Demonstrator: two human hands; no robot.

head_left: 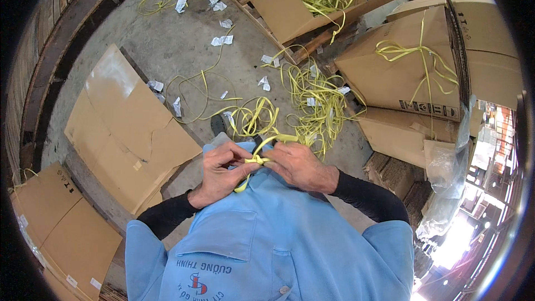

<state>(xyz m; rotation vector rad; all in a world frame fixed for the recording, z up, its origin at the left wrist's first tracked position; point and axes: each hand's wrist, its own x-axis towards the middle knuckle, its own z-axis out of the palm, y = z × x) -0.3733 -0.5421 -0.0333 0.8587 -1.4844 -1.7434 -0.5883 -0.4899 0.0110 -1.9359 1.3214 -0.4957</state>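
Note:
Close in front of my blue shirt, both hands meet on a knot in a flat yellow strap (pixel 257 160). My left hand (pixel 224 168) pinches the strap at the left of the knot, thumb against fingers. On the other side my right hand (pixel 301 165) is closed on the strap, its fingertips partly hidden behind the hand. A loop of strap rises above the knot, and a short end hangs below it by my left thumb. Further lengths trail to a loose yellow pile (pixel 320 100) on the floor just beyond my hands.
A flat cardboard sheet (pixel 131 128) lies on the concrete floor at left. Beyond, an open carton (pixel 290 5) full of yellow strap stands on a wooden pallet. Tied cardboard (pixel 401 67) is stacked at right, more cardboard (pixel 67 228) at lower left. Crumpled paper scraps (pixel 222 40) litter the floor.

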